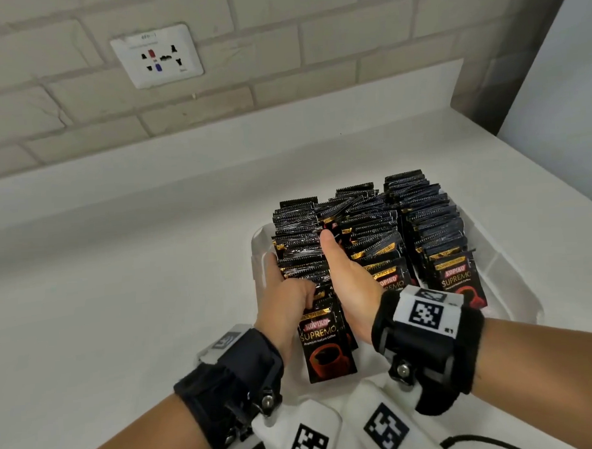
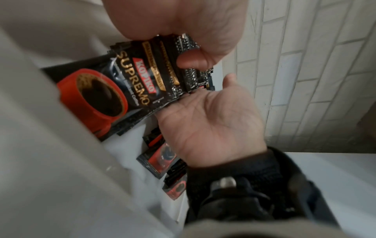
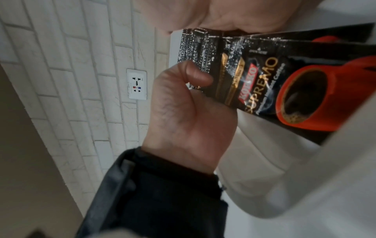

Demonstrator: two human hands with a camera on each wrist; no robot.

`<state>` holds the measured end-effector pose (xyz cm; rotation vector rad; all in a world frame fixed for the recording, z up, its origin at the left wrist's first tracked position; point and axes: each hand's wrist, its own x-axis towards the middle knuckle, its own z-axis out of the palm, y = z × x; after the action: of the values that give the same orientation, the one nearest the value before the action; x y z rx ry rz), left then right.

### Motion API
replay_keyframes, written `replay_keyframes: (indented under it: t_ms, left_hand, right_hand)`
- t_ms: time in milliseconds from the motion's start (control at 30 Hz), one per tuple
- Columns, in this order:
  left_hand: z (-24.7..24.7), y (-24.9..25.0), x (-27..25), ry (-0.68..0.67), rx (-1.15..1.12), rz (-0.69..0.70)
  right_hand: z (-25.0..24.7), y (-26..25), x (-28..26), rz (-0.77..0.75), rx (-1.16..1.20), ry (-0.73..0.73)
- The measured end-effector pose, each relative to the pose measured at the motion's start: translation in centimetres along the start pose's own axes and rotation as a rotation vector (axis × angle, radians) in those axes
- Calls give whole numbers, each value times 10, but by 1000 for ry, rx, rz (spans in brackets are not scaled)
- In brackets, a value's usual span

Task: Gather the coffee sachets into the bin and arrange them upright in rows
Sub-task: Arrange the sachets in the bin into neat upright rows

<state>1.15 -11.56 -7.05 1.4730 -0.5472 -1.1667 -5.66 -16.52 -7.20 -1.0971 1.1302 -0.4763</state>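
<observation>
A translucent white bin (image 1: 517, 281) on the counter holds three rows of black coffee sachets standing on edge. My left hand (image 1: 291, 283) grips the left row (image 1: 298, 231). Its fingers run down the row's left side and its thumb curls over the front sachets' tops (image 3: 195, 75). My right hand (image 1: 341, 266) lies flat against the same row's right side with the thumb straight, its fingers hidden between the rows. The front sachet (image 1: 323, 339) leans toward me, as the left wrist view shows (image 2: 132, 77). The middle row (image 1: 370, 227) and right row (image 1: 431, 217) stand untouched.
The bin sits on a white counter (image 1: 118, 268) against a pale brick wall with a socket plate (image 1: 157, 56). A grey panel (image 1: 505, 59) rises at the back right. White marker blocks (image 1: 384, 425) and a black cable (image 1: 477, 441) lie at the near edge.
</observation>
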Motion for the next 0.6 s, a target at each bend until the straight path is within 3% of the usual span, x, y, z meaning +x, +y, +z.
replay_keyframes:
  t_ms: [200, 433, 600]
  left_hand:
    - [-1, -1, 0, -121, -37, -32]
    - [-7, 9, 5, -145, -109, -33]
    - [-7, 15, 8, -202, -141, -59]
  right_hand:
    - [-5, 7, 11, -29, 72, 10]
    - [-1, 9, 18, -70, 108, 10]
    - [-4, 12, 23, -18, 101, -32]
